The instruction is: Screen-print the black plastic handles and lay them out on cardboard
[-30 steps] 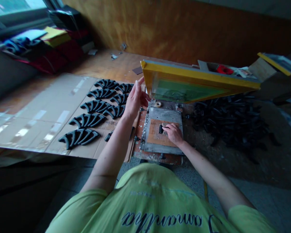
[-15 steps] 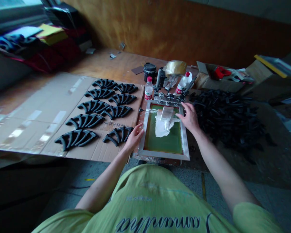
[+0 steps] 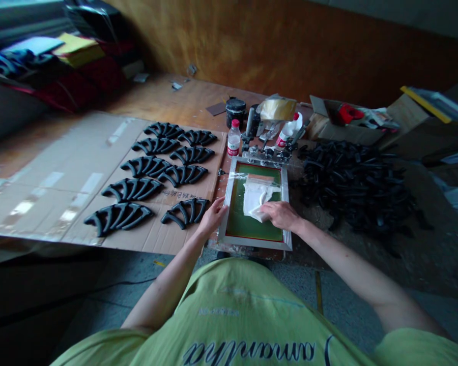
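Evidently, in the head view, the work was partway through. On the flat sheet of brown cardboard [image 3: 87, 152] at the left, nine fan-shaped groups of curved black pieces [image 3: 118, 218] lay in two columns, so those looked to have been set out already. The large tangled heap of loose black pieces [image 3: 351, 188] at the right suggested that plenty was left.

Between them, directly before the person, the rectangular silver-grey metal frame with green mesh [image 3: 255, 243] lay flat, its far end next to the dark metal clamp assembly [image 3: 267, 154]. A glossy white patch [image 3: 253, 199] spread over the mesh, with a thin orange-brown strip [image 3: 260, 179] at its far edge.

The left hand [image 3: 212, 216] was at the frame's left rail, fingers touching its edge; whether they curled around it could not be told. The right hand [image 3: 283, 214] was over the mesh, fingers drawn together at the patch's near right edge; what they gripped, if anything, was unclear. Whatever lay beneath the mesh was hidden, so its stage could not be judged.
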A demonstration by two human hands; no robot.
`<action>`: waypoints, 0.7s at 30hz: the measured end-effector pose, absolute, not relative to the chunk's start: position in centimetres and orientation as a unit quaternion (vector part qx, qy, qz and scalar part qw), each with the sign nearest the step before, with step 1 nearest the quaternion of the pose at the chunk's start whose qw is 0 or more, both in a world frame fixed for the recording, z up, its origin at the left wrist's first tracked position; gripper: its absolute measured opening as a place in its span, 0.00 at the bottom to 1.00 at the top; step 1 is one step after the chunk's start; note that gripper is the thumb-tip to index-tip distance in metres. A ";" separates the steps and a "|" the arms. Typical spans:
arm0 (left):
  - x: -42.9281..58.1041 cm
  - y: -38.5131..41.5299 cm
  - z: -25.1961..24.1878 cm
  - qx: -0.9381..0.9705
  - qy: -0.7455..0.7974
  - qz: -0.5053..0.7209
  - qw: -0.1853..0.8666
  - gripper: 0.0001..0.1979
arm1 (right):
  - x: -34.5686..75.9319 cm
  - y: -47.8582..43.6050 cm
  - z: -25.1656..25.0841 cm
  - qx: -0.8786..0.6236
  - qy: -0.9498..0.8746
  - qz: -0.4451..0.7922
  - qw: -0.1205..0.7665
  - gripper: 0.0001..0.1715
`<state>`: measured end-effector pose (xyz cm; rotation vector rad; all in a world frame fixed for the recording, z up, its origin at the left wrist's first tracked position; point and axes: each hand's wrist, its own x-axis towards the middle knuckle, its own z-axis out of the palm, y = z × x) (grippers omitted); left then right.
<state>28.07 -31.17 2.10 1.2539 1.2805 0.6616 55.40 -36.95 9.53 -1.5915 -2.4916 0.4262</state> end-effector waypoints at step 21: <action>27.9 -30.9 8.2 0.486 0.496 0.324 0.642 0.33 | 57.2 -28.9 13.4 -0.665 -0.697 0.034 0.265 0.39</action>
